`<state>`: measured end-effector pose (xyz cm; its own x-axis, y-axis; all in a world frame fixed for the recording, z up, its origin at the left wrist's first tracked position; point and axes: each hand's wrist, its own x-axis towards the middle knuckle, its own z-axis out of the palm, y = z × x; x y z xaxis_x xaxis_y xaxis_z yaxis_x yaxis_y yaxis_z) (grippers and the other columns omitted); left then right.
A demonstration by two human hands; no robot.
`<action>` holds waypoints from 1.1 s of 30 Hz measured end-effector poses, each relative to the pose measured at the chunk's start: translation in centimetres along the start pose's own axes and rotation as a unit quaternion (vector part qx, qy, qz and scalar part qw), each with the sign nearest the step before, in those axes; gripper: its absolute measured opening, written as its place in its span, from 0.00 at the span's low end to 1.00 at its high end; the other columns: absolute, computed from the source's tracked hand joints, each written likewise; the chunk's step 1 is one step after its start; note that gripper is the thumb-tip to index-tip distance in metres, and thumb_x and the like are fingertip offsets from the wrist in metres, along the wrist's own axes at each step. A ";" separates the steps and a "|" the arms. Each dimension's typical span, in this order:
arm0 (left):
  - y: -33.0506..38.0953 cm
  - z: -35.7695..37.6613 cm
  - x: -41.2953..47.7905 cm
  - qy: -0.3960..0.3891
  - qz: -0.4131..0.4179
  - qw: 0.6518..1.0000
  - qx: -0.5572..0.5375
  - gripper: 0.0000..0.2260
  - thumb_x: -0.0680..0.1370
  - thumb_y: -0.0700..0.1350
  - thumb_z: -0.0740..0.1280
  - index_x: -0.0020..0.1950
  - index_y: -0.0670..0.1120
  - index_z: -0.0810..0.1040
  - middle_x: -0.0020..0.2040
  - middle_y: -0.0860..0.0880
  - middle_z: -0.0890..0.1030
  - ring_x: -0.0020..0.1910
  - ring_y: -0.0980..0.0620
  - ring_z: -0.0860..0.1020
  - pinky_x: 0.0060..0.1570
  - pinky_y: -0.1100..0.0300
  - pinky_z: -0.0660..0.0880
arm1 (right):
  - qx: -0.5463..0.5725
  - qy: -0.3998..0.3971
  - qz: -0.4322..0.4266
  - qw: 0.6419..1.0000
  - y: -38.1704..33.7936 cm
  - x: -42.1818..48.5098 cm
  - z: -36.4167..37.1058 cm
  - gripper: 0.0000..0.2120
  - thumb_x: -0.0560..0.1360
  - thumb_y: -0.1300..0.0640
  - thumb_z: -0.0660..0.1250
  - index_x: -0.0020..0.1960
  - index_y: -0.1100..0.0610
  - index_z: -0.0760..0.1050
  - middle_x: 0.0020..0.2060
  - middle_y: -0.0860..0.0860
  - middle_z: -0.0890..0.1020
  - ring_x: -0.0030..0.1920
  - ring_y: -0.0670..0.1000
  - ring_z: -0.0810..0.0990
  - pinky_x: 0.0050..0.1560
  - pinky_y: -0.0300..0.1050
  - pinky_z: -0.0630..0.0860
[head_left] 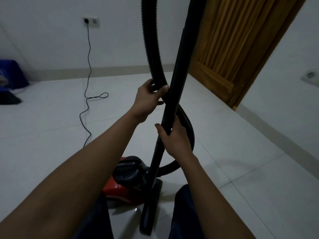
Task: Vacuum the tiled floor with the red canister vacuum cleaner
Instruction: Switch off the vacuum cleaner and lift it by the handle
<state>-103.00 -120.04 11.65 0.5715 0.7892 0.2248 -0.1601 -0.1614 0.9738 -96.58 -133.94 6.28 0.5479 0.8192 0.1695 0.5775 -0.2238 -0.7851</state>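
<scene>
At the far left, a blue object (pixel 13 73) lies by the wall; beside it the power cord (pixel 88 80) hangs from a wall socket (pixel 91 22) and snakes over the tiled floor (pixel 51 118) toward the person; so the machine seems plugged in. Nearer the middle, the left hand (pixel 149 98) is closed around the ribbed black hose (pixel 152 49), which comes down from above the frame, passes behind the wand and curves back to the canister; just to the right, the right hand (pixel 174 135) is wrapped around the rigid black wand (pixel 179 66), held nearly upright and crossing the hose. Below the hands, between the person's legs, stands the red canister vacuum cleaner (pixel 126 180), glossy red with a dark top and handle; the floor nozzle (pixel 149 209) rests on the tiles close in front of it. Further right stands a wooden door (pixel 229 49). I judge that this step is preparation, sorting hose and wand, not yet sweeping; the next move calls for freeing the hose from the wand, tilting the wand forward and pushing the nozzle over the tiles, without pulling the cord tight.
</scene>
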 end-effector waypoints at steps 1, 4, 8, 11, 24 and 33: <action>0.1 -0.8 0.0 0.005 0.000 1.000 0.024 0.17 0.79 0.48 0.71 0.65 0.46 0.76 0.56 0.47 0.84 0.51 0.48 0.84 0.53 0.47 0.82 | 0.001 -0.006 -0.004 1.000 -0.2 0.0 0.0 0.27 0.78 0.41 0.64 0.72 0.51 0.64 0.38 0.37 0.75 0.37 0.37 0.75 0.41 0.39 0.74; -2.4 -3.4 -1.3 0.034 -0.033 0.992 0.115 0.18 0.79 0.52 0.70 0.67 0.49 0.75 0.55 0.48 0.84 0.48 0.51 0.85 0.47 0.53 0.81 | 0.012 -0.009 -0.003 1.000 -0.2 -0.3 0.2 0.23 0.78 0.41 0.64 0.67 0.51 0.66 0.38 0.40 0.76 0.37 0.39 0.77 0.39 0.39 0.76; -10.4 -7.0 -5.8 0.088 -0.187 0.951 0.228 0.22 0.77 0.56 0.71 0.66 0.46 0.77 0.57 0.44 0.82 0.56 0.46 0.81 0.52 0.55 0.76 | 0.017 0.002 -0.016 1.000 -0.1 -0.4 0.5 0.21 0.78 0.41 0.64 0.65 0.51 0.67 0.40 0.41 0.77 0.39 0.39 0.77 0.37 0.38 0.74; -15.1 -8.9 -8.7 0.091 -0.292 0.893 0.330 0.30 0.77 0.59 0.69 0.70 0.40 0.73 0.68 0.39 0.76 0.68 0.41 0.74 0.66 0.51 0.70 | 0.005 -0.006 -0.016 1.000 -0.4 -0.2 0.4 0.22 0.78 0.41 0.63 0.66 0.52 0.66 0.40 0.41 0.78 0.38 0.39 0.77 0.35 0.36 0.72; -38.9 -17.2 -11.0 0.112 -0.443 0.846 0.276 0.45 0.62 0.82 0.53 0.64 0.54 0.80 0.63 0.47 0.81 0.61 0.42 0.78 0.66 0.43 0.73 | 0.006 -0.007 -0.037 0.999 -0.1 1.0 1.9 0.21 0.77 0.40 0.64 0.63 0.52 0.67 0.42 0.44 0.79 0.41 0.44 0.80 0.42 0.44 0.79; -25.5 -11.5 -12.4 0.100 -0.384 0.870 0.293 0.21 0.81 0.61 0.58 0.63 0.50 0.82 0.61 0.44 0.81 0.62 0.42 0.77 0.62 0.53 0.70 | 0.005 0.003 -0.043 0.999 0.5 1.9 2.5 0.20 0.77 0.39 0.63 0.60 0.51 0.68 0.41 0.46 0.80 0.41 0.47 0.81 0.44 0.51 0.80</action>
<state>-115.29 -118.92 -16.33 0.1672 0.8756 -0.4532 0.6790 0.2310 0.6968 -96.74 -131.21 4.72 0.4997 0.8324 0.2396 0.6170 -0.1479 -0.7729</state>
